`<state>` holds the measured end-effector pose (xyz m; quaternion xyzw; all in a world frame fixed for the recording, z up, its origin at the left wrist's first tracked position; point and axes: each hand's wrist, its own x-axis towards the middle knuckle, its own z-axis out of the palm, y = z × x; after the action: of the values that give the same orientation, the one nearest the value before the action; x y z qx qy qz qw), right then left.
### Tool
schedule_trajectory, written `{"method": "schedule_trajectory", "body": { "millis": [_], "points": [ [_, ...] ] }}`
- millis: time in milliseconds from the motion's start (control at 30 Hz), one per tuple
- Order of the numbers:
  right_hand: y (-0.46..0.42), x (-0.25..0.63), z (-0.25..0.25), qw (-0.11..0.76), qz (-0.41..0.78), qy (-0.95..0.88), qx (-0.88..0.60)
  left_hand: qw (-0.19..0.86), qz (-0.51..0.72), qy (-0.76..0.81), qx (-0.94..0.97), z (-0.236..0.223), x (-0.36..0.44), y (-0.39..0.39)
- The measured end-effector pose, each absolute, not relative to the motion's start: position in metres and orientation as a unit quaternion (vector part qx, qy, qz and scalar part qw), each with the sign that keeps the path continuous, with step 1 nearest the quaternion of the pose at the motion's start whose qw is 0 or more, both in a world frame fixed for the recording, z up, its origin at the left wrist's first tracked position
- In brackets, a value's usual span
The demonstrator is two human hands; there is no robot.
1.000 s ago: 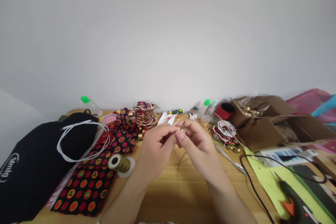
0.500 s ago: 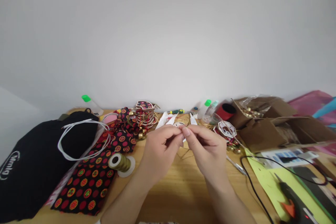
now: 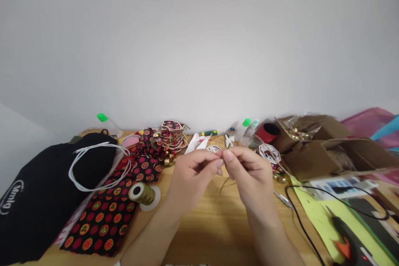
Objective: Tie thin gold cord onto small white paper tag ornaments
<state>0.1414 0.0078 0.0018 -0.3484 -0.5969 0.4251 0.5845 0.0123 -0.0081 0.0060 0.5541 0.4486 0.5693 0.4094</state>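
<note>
Above the middle of the wooden table, my left hand and my right hand meet at their fingertips. Both are closed in a pinch on a thin olive-brown cord, whose loose strands hang below the fingers. A tiny end of it pokes up by my right thumb. The fingers cover the rest of the cord. Just behind them lies a round white disc with dark marks. To the left, a spool of olive cord rests on its side next to black flower-patterned fabric.
A black cloth bag with a white cable coil lies left. Bell ornaments are heaped at the back. On the right are cardboard boxes, a pen, and a glue gun with a black cable over yellow paper.
Both hands have shifted slightly right, still pinched together. A cord end now shows above my right thumb, and more of the round disc behind is visible.
</note>
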Motion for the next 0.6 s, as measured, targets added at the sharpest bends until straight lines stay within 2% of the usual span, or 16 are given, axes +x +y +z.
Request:
{"method": "schedule_trajectory", "body": {
  "millis": [267, 600],
  "points": [
    [0.005, 0.143, 0.004, 0.587, 0.408, -0.612, -0.338, 0.535, 0.598, 0.377, 0.464, -0.005, 0.019, -0.005],
    [0.009, 0.147, 0.005, 0.562, 0.426, -0.627, -0.33, 0.512, 0.593, 0.393, 0.481, -0.004, 0.018, -0.005]
  ]
}}
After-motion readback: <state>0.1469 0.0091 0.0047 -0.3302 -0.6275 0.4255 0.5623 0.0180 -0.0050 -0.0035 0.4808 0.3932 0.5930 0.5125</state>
